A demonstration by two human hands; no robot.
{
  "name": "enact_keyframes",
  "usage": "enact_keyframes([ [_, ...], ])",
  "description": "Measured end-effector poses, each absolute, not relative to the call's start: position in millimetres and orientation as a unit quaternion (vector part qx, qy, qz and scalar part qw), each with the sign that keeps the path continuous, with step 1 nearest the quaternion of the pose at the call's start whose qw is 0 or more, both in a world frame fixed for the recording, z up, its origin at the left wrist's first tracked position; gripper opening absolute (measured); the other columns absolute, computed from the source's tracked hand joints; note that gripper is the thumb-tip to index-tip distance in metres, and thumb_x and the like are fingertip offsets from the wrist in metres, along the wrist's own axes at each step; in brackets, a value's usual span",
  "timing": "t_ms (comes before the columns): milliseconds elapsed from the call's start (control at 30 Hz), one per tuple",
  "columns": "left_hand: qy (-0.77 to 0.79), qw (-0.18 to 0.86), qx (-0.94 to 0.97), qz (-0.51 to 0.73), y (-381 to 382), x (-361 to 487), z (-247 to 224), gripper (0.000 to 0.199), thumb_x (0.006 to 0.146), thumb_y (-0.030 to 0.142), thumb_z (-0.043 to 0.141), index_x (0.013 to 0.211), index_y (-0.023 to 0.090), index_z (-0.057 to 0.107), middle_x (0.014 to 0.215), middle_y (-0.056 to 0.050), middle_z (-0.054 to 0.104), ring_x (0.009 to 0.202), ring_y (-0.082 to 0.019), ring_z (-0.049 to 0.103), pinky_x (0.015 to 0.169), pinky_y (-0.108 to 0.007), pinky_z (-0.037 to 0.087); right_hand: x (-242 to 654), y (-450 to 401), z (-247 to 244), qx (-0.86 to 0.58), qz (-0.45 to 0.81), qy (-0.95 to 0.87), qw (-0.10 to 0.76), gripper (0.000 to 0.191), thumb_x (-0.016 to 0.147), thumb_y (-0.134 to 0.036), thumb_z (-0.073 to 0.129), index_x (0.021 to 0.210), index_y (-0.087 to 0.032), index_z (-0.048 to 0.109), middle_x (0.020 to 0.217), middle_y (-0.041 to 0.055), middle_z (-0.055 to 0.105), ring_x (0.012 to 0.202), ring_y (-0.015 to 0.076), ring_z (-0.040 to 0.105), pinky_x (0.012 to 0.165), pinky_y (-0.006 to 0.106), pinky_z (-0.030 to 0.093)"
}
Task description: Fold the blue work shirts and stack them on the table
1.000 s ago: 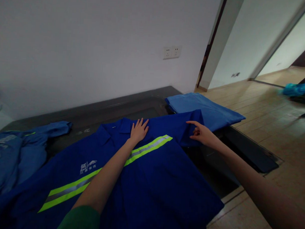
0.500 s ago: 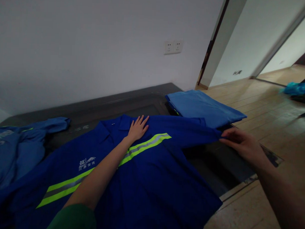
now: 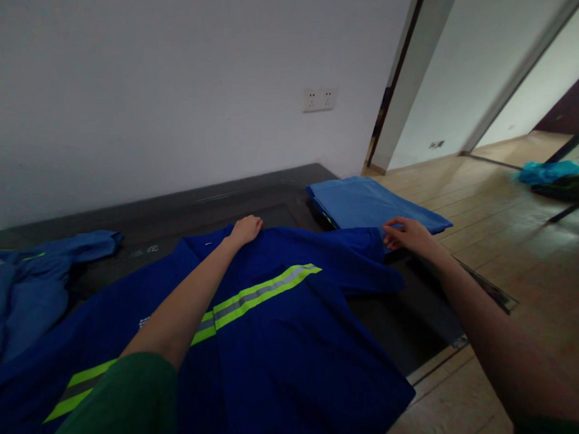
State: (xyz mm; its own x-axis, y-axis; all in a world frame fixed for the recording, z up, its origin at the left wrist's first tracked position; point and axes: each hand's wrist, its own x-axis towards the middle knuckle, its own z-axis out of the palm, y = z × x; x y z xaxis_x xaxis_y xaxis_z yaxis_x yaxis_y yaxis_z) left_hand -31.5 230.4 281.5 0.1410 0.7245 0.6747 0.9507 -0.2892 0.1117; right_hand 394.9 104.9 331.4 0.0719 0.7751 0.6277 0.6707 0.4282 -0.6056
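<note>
The left hand (image 3: 245,229) is pressing curled fingers on the collar of the blue jacket (image 3: 275,343) lying across the bench (image 3: 252,200); the right hand (image 3: 407,234) is pinching its sleeve (image 3: 364,257). Pulling unevenly risks wrinkling it or dragging it off the edge.

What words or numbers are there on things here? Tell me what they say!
Pale marks on the dark table, left of the blue work shirt: too small and blurred to read.
White print on the shirt's chest: almost wholly hidden behind the left forearm, unreadable.
Wall sockets: no lettering can be made out.
Nothing else carries any text that shows.
</note>
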Motion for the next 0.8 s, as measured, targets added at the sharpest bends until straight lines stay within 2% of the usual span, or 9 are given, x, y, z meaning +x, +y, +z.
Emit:
enact_keyframes([
  [133,-0.574,0.138,-0.761,-0.270,234,-40,297,0.035,0.091,0.030,0.039,0.102,0.017,0.070,0.108,-0.010,0.071,0.100,-0.021,0.064,0.086,-0.027,0.047,382,127,335,-0.539,-0.023,-0.692,0.479,0.024,0.071,-0.030,0.076,0.083,-0.019,0.059,0.053,-0.0019,0.059,0.043,0.0141,0.056,0.045,0.026,0.048],
  [233,-0.574,0.104,-0.780,-0.228,232,-48,307,0.041,0.091,0.037,0.040,0.087,0.014,0.073,0.092,-0.011,0.073,0.089,-0.023,0.066,0.080,-0.027,0.047,383,132,331,-0.521,-0.073,-0.703,0.479,0.032,0.065,-0.031,0.078,0.090,-0.017,0.063,0.061,-0.0018,0.059,0.046,0.0127,0.054,0.045,0.025,0.043],
  [333,-0.564,0.068,-0.799,-0.197,229,-58,313,0.043,0.088,0.043,0.043,0.076,0.014,0.073,0.079,-0.009,0.073,0.080,-0.022,0.065,0.075,-0.027,0.046,384,132,329,-0.503,-0.082,-0.725,0.463,0.039,0.060,-0.032,0.079,0.094,-0.017,0.066,0.058,-0.0041,0.053,0.049,0.0120,0.050,0.045,0.024,0.038],
  [467,-0.489,0.025,-0.848,-0.202,226,-74,313,0.041,0.083,0.050,0.046,0.078,0.017,0.070,0.078,-0.003,0.071,0.073,-0.017,0.060,0.068,-0.023,0.044,384,130,334,-0.489,-0.096,-0.732,0.464,0.039,0.060,-0.036,0.076,0.093,-0.018,0.069,0.055,-0.0050,0.048,0.051,0.0124,0.045,0.049,0.025,0.035],
  [600,-0.406,0.022,-0.874,-0.268,222,-89,311,0.042,0.079,0.056,0.048,0.074,0.017,0.062,0.071,-0.002,0.063,0.068,-0.015,0.053,0.062,-0.022,0.040,383,124,349,-0.476,-0.152,-0.722,0.478,0.034,0.066,-0.033,0.071,0.097,-0.019,0.070,0.058,-0.0036,0.049,0.055,0.0141,0.047,0.054,0.027,0.036],
  [733,-0.386,0.025,-0.865,-0.321,213,-100,316,0.039,0.076,0.054,0.053,0.084,0.016,0.058,0.079,-0.003,0.062,0.072,-0.015,0.054,0.065,-0.023,0.042,376,114,366,-0.475,-0.219,-0.725,0.448,0.029,0.075,-0.030,0.065,0.102,-0.020,0.069,0.053,-0.0038,0.046,0.052,0.0149,0.045,0.055,0.028,0.035],
  [800,-0.384,0.054,-0.860,-0.332,209,-103,320,0.038,0.073,0.051,0.057,0.086,0.016,0.057,0.082,-0.003,0.062,0.075,-0.016,0.055,0.068,-0.024,0.042,367,109,370,-0.480,-0.269,-0.712,0.437,0.026,0.079,-0.028,0.062,0.103,-0.021,0.068,0.055,-0.0015,0.050,0.055,0.0172,0.048,0.058,0.029,0.036],
])
